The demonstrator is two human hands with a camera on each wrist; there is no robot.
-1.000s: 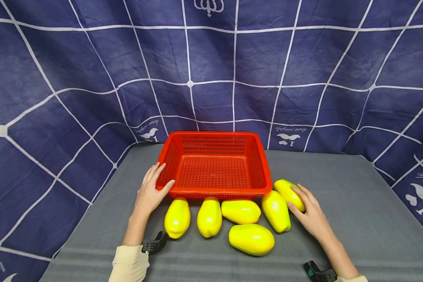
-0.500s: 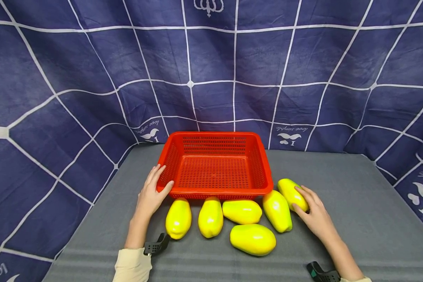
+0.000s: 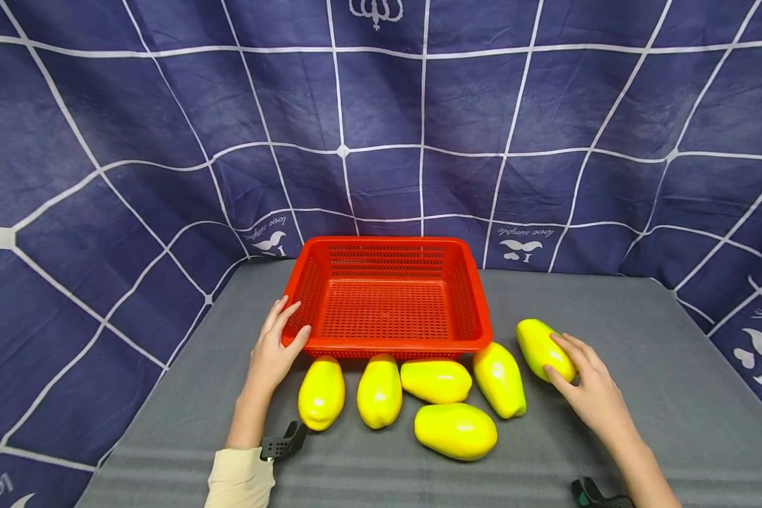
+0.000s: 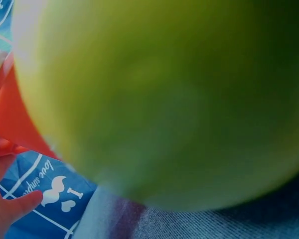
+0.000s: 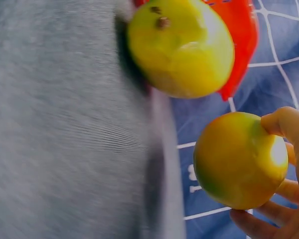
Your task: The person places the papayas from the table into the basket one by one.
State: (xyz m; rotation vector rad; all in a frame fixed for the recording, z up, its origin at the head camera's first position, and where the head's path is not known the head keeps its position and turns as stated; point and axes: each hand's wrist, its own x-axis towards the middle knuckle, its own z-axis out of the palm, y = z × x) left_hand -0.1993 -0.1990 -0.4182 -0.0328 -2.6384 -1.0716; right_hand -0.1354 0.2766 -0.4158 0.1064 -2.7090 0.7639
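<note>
**You Gripped at Right, Touched at Left**

Before you spread a flat, grey, cloth-covered table (image 3: pixel 673 367). A rectangular, red, slotted plastic basket (image 3: pixel 387 346) stood at far centre, with five oblong, glossy yellow-green papayas (image 3: pixel 454 432) near it. Your bare left hand (image 3: pixel 269 356), fingers relaxed, rested at its left rim. Your bare right hand (image 3: pixel 597 391) curled around a sixth yellow-green papaya (image 3: pixel 542 349), right of the others.

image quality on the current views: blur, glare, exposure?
Head: mostly crisp, small highlights on the yellow fruits. Left wrist: dim, close fruit badly out of focus, printed curtain behind sharper. Right wrist: grey tabletop smeary with faint line streaks, white glare on the held fruit.
</note>
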